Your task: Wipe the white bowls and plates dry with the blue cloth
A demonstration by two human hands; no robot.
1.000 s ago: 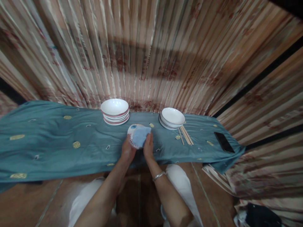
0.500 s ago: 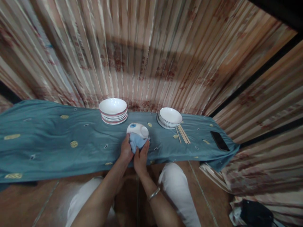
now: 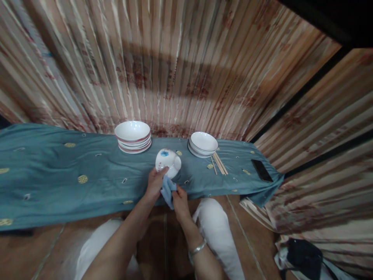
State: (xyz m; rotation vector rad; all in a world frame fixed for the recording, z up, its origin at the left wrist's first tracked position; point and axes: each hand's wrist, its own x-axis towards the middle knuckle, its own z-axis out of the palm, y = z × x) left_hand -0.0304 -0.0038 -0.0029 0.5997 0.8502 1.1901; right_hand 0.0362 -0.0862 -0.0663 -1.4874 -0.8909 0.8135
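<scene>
A white bowl point(image 3: 169, 160) with a blue flower print is tilted on its side above the cloth-covered table, its foot ring facing right. My left hand point(image 3: 155, 182) is closed on the bowl's near side, thumb lying across the outside. Just below the bowl hangs a light blue cloth point(image 3: 168, 191), pinched by my right hand point(image 3: 180, 201), which wears a silver bangle on its wrist. The cloth's upper end reaches up to the left fingers; whether they also grip it I cannot tell.
A stack of red-rimmed white bowls point(image 3: 133, 133) stands at the back left. Farther right is a stack of white dishes point(image 3: 204, 143), with several wooden chopsticks point(image 3: 220, 163) beside it. A black phone point(image 3: 262, 170) lies near the right end of the teal tablecloth point(image 3: 101, 171). A pleated curtain hangs behind.
My right hand has come away from the bowl, drawing the cloth down and toward me. More of the bowl's outside now shows. The view has shifted slightly to the right.
</scene>
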